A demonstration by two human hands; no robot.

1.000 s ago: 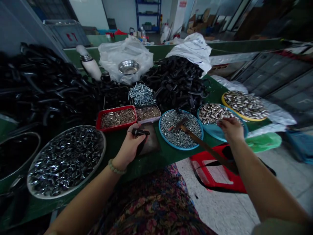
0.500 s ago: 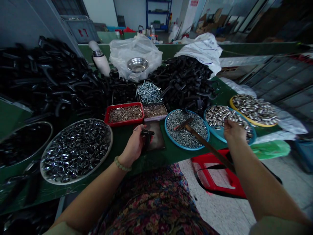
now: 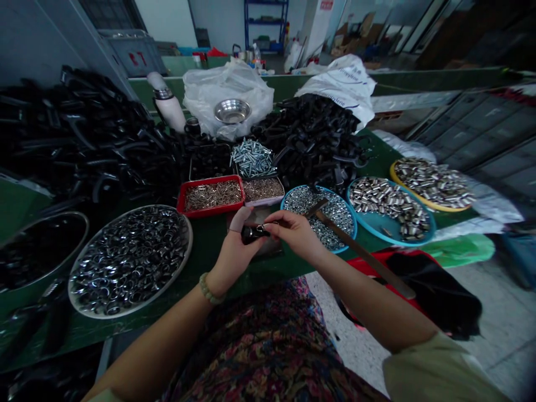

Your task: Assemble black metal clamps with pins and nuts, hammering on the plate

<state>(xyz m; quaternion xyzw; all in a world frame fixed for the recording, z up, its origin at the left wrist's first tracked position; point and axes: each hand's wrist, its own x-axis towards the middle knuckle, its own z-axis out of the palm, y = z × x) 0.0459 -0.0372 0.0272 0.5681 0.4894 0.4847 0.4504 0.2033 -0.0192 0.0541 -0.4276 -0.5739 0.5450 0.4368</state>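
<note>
My left hand is closed around a black plastic part above a dark metal plate at the table's front edge. The fingertips of my right hand pinch a small shiny metal piece at the right end of that part. Fingers hide much of both pieces, and I cannot tell whether one sits inside the other. Just right of my hands, a wooden-handled hammer lies across a blue tray of small silvery nuts. Beyond it stands a blue tray of short metal cylinders.
A large round tray of shiny rings stands at left. Behind my hands are a red tray of small screws and a pile of silvery bolts. Heaps of black parts rise behind. A yellow-rimmed tray holds more cylinders.
My right hand has moved left from the tray of cylinders to the black part, bringing a small metal piece. The left hand has turned the black part to lie more level.
</note>
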